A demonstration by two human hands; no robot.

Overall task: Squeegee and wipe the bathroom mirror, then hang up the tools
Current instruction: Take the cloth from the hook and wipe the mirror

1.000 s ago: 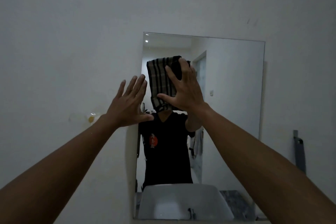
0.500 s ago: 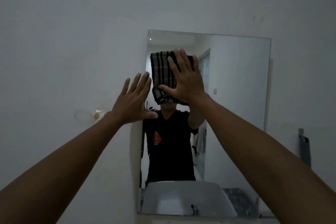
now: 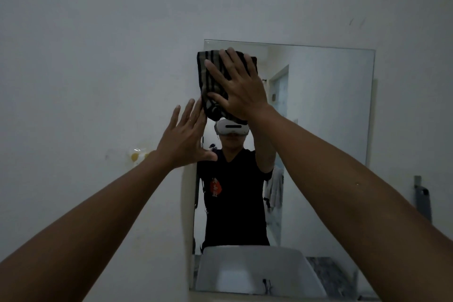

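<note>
Evidently mid-wipe, the flat, spread right hand (image 3: pixel 241 91) presses the striped cloth (image 3: pixel 210 81) at the mirror's (image 3: pixel 331 130) eleven o'clock corner, the left hand (image 3: pixel 186 140) spread empty, hanging-up undone.

A plain white wall (image 3: pixel 98 56) is filling the dim room, a grey holder (image 3: pixel 422 200) is hanging at its right.

The cloth (image 3: pixel 212 81) under my right hand (image 3: pixel 241 92) is soft woven fabric, striped dark and tan, matt and creased. The mirror (image 3: pixel 328 115) is smooth glossy glass with a bare edge. The wall (image 3: pixel 98 68) is matt painted plaster. The sink (image 3: pixel 252 270) reflected low down looks smooth and glazed.
</note>
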